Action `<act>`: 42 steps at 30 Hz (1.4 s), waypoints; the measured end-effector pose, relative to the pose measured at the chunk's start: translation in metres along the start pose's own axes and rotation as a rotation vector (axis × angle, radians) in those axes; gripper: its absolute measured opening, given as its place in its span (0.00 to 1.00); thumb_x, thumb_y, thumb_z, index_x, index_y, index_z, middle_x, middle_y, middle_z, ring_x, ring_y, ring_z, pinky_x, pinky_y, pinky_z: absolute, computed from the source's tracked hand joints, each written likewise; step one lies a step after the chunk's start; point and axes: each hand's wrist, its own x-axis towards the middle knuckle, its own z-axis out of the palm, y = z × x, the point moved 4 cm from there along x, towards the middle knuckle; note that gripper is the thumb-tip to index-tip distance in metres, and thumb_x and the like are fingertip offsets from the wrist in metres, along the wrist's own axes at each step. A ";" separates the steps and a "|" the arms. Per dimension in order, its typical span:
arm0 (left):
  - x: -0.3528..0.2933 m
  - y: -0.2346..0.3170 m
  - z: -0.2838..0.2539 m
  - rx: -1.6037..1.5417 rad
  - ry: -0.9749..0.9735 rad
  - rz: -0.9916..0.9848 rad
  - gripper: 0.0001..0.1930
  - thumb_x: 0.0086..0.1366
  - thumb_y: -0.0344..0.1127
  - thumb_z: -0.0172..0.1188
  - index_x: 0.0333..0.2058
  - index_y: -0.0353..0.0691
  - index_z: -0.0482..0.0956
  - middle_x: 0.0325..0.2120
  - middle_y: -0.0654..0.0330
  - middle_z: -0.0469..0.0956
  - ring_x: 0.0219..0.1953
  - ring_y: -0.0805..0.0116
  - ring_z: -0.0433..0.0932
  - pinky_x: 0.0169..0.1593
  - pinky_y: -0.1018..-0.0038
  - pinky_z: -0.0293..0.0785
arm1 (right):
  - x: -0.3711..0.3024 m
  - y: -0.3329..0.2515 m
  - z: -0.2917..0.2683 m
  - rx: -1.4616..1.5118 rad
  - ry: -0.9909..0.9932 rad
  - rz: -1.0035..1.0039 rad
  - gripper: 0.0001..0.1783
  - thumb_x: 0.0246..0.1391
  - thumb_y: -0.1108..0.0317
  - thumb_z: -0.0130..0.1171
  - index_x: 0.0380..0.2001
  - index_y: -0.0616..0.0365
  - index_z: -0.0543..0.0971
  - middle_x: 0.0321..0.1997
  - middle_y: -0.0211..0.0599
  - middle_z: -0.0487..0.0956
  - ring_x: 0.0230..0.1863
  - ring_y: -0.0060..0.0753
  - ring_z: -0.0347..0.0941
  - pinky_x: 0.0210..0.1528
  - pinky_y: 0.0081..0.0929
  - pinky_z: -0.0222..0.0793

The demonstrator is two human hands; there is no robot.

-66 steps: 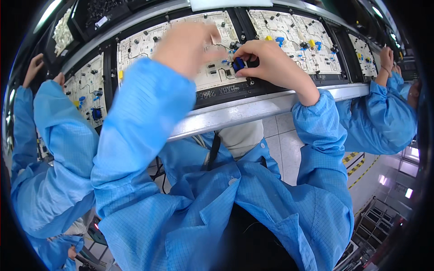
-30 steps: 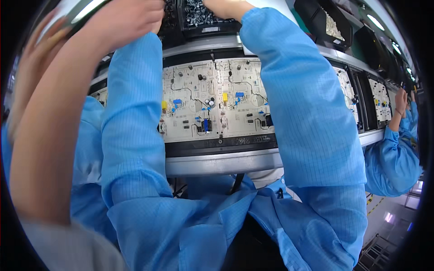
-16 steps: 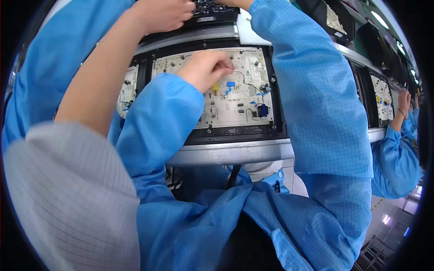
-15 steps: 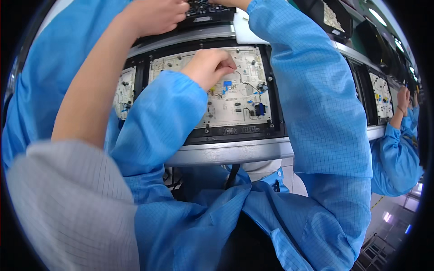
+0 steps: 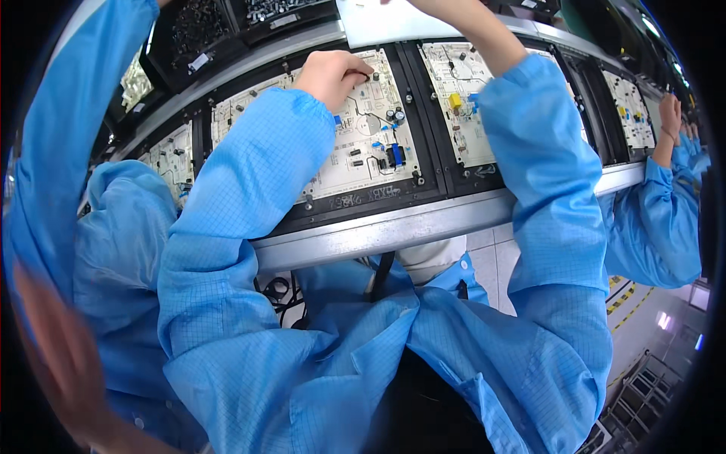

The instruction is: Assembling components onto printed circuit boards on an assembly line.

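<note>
My left hand (image 5: 330,78) bends over a pale circuit board (image 5: 325,178) set in a black frame. Thumb and forefinger are pinched together beside a small dark component near the board's far edge; whatever lies between the fingertips is hidden. This board carries a blue-and-black transformer-like part (image 5: 395,155), round capacitors and small blue parts. My right forearm (image 5: 488,34) reaches over a second framed board (image 5: 476,144) with a yellow block (image 5: 455,101) on it. My right hand (image 5: 420,3) is mostly cut off by the upper edge, near a white surface (image 5: 378,23), and its fingers barely show.
Black bins of small dark parts (image 5: 198,34) stand behind the metal rail. A front rail (image 5: 378,227) runs along the line. Left, a co-worker's blue sleeve (image 5: 91,98) reaches up, and another person's blurred hand (image 5: 68,356) is low. More boards (image 5: 631,113) and workers are right.
The boards and bins have shifted left and up in view, uncovering the second board. My right hand has left the dark parts' bin. Another person's bare arm has withdrawn from the bins.
</note>
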 end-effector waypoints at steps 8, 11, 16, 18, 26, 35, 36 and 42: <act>0.011 -0.008 0.002 -0.006 -0.103 -0.078 0.08 0.55 0.30 0.60 0.36 0.44 0.82 0.31 0.59 0.80 0.34 0.69 0.78 0.41 0.75 0.74 | -0.071 0.021 -0.031 0.496 -0.063 0.343 0.09 0.52 0.70 0.55 0.31 0.67 0.74 0.26 0.38 0.78 0.30 0.26 0.76 0.33 0.19 0.71; 0.011 -0.006 0.001 -0.039 -0.127 -0.138 0.09 0.55 0.29 0.60 0.37 0.43 0.81 0.32 0.60 0.80 0.34 0.71 0.77 0.42 0.76 0.74 | -0.080 0.037 -0.037 0.467 -0.012 0.384 0.08 0.52 0.70 0.55 0.30 0.66 0.74 0.27 0.38 0.78 0.31 0.26 0.76 0.34 0.19 0.70; 0.010 -0.006 0.000 -0.096 -0.140 -0.097 0.12 0.55 0.27 0.60 0.40 0.43 0.79 0.33 0.60 0.80 0.35 0.72 0.77 0.43 0.77 0.74 | -0.081 0.037 -0.040 0.455 -0.004 0.394 0.08 0.52 0.70 0.55 0.30 0.66 0.74 0.26 0.36 0.78 0.30 0.25 0.75 0.33 0.18 0.70; 0.014 -0.004 -0.001 -0.072 -0.170 0.026 0.12 0.55 0.26 0.59 0.39 0.41 0.77 0.32 0.59 0.80 0.36 0.70 0.78 0.43 0.75 0.74 | -0.084 0.036 -0.044 0.443 0.006 0.464 0.08 0.52 0.70 0.55 0.29 0.65 0.74 0.25 0.36 0.77 0.29 0.24 0.75 0.32 0.18 0.70; 0.026 0.006 -0.009 0.095 -0.272 0.294 0.11 0.53 0.24 0.57 0.36 0.41 0.70 0.31 0.58 0.79 0.36 0.60 0.79 0.41 0.69 0.75 | -0.087 0.046 -0.051 0.464 0.029 0.415 0.07 0.52 0.70 0.55 0.29 0.65 0.74 0.25 0.36 0.77 0.29 0.24 0.75 0.32 0.19 0.71; 0.021 -0.014 -0.013 0.120 -0.276 0.308 0.11 0.54 0.31 0.60 0.36 0.43 0.69 0.31 0.62 0.80 0.35 0.61 0.79 0.39 0.70 0.75 | -0.084 0.043 -0.056 0.419 0.072 0.392 0.04 0.50 0.74 0.54 0.27 0.64 0.72 0.25 0.36 0.77 0.29 0.23 0.75 0.31 0.18 0.70; 0.023 -0.014 -0.013 0.076 -0.287 0.295 0.12 0.53 0.32 0.61 0.36 0.43 0.70 0.30 0.62 0.80 0.35 0.62 0.79 0.38 0.71 0.75 | -0.086 0.046 -0.057 0.417 0.107 0.405 0.03 0.50 0.74 0.54 0.27 0.63 0.72 0.25 0.36 0.77 0.29 0.23 0.75 0.31 0.17 0.70; 0.031 -0.002 -0.011 0.155 -0.387 0.190 0.12 0.52 0.35 0.64 0.36 0.42 0.75 0.33 0.64 0.80 0.37 0.72 0.79 0.38 0.77 0.76 | -0.088 0.044 -0.065 0.467 0.121 0.355 0.04 0.50 0.74 0.54 0.31 0.61 0.72 0.24 0.32 0.76 0.26 0.21 0.73 0.27 0.14 0.67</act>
